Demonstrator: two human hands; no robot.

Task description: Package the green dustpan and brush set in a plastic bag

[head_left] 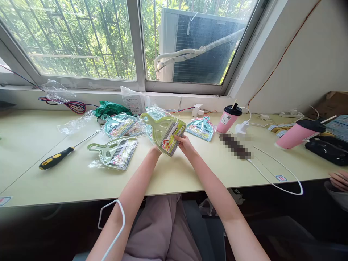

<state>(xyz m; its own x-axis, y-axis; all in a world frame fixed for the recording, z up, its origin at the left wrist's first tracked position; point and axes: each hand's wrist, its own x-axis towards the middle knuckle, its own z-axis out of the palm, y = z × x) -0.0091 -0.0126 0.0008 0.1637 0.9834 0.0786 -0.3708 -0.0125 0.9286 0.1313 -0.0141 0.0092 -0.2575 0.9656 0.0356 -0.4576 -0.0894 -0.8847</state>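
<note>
A green mini dustpan and brush set point(163, 132) with a printed card is held up over the table, tilted. My right hand point(185, 143) grips its right edge, the thumb on the card. My left hand point(155, 150) is at its lower left side, with most of the fingers hidden behind the dustpan. Another green dustpan set point(115, 153) in clear wrap lies to the left of my hands. Behind it rests a blue-green set point(119, 125), and more are partly hidden behind the held one. To the right lies a blue dustpan set point(201, 127).
A long screwdriver point(58, 157) lies at the left. Pink cups point(227, 119) with black lids are at the right, one lying over. A white cable point(274, 183) loops past the table edge. Another person's hand point(339, 180) shows at the far right. A window spans the back.
</note>
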